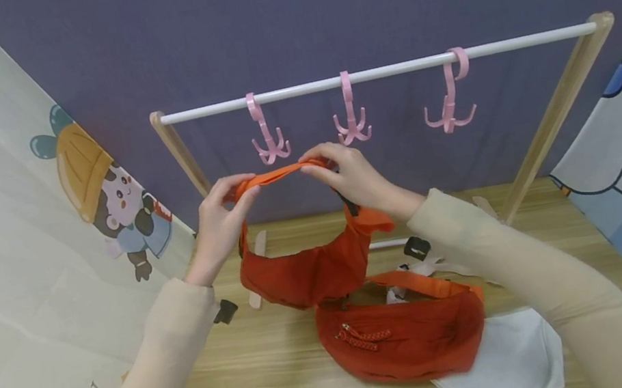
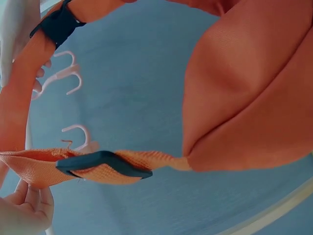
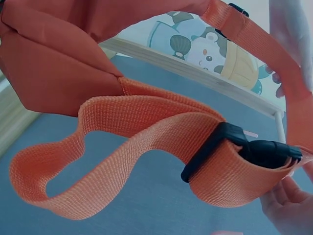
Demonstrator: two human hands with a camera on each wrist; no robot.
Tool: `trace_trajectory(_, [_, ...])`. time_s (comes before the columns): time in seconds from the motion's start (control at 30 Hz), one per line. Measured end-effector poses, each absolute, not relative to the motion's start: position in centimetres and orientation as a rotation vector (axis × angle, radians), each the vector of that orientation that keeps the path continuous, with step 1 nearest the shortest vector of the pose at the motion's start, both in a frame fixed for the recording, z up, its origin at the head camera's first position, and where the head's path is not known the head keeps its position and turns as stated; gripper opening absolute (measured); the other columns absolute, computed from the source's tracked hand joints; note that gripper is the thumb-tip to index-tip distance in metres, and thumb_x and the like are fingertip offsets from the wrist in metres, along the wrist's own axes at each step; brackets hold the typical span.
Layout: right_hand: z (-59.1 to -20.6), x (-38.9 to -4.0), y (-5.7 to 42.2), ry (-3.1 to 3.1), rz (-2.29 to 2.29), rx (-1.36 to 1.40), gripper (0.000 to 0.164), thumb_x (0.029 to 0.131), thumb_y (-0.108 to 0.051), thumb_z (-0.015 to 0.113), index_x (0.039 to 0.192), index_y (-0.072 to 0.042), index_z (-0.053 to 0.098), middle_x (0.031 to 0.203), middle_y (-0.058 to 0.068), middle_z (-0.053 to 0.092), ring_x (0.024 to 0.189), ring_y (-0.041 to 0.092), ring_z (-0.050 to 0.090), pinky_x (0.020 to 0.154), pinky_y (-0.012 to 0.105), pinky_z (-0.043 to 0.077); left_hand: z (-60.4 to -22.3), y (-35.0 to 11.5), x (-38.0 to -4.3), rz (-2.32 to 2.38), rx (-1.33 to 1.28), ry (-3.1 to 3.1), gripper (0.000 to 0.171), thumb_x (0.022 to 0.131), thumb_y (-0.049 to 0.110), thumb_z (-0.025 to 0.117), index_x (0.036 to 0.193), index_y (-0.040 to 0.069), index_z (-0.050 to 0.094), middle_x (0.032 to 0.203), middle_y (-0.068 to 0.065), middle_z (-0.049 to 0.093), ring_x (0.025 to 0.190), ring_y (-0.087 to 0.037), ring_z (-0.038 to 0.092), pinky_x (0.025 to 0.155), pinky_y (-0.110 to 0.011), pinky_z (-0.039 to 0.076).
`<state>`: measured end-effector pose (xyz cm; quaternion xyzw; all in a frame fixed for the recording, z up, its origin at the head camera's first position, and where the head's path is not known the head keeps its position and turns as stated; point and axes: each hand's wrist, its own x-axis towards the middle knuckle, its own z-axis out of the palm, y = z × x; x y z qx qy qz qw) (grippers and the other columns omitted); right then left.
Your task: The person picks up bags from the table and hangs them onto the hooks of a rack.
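Observation:
An orange-red waist bag (image 1: pixel 306 274) hangs in the air by its orange webbing strap (image 1: pixel 276 174), which arches up between both hands. My left hand (image 1: pixel 220 224) pinches the strap's left part between thumb and fingers. At the strap's right part, my right hand (image 1: pixel 354 176) pinches it the same way, just below the middle pink hook (image 1: pixel 351 119). A black buckle (image 3: pixel 264 152) sits on the strap beside the right hand, and a loop of loose webbing (image 3: pixel 112 186) dangles there. In the left wrist view, a black slider (image 2: pixel 105 164) shows near the left hand.
A white rail (image 1: pixel 395 70) on wooden legs carries a left pink hook (image 1: pixel 270 139) and a right pink hook (image 1: pixel 449 104) too. Below, a second orange-red waist bag (image 1: pixel 406 343) lies on the wood-grain surface (image 1: pixel 239 387), partly over a white fabric item (image 1: pixel 521 358).

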<state>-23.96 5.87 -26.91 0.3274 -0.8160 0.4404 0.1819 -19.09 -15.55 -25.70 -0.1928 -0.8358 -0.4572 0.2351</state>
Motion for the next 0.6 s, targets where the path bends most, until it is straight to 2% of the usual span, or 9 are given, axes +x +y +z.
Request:
trace_trajectory(0.27, [-26.0, -25.1, 5.3, -2.312, 1.235, 0.88, 0.023, 0.087, -0.019, 0.056, 0.104, -0.004, 0.062, 0.086, 0.009, 0.058, 0.067, 0.019, 0.045, 0.06, 0.027, 0.037, -27.2, -16.6, -22.6, -1.278, -0.533, -2.235, 0.028, 0.083, 0.024, 0.062, 0.106, 0.008, 0.063, 0.096, -0.006, 0.059, 0.077, -0.01, 0.049, 0.063, -0.021, 0.039])
trace_trajectory(0.6, [-25.0, -26.5, 4.4, -2.338, 1.237, 0.793, 0.025, 0.089, -0.022, 0.053, 0.102, -0.003, 0.062, 0.078, 0.007, 0.055, 0.069, 0.019, 0.044, 0.062, 0.026, 0.034, -26.6, -16.2, -24.0, -1.275, -0.436, -2.214, 0.028, 0.085, 0.025, 0.059, 0.105, 0.005, 0.063, 0.09, -0.009, 0.06, 0.07, -0.011, 0.047, 0.061, -0.021, 0.037])
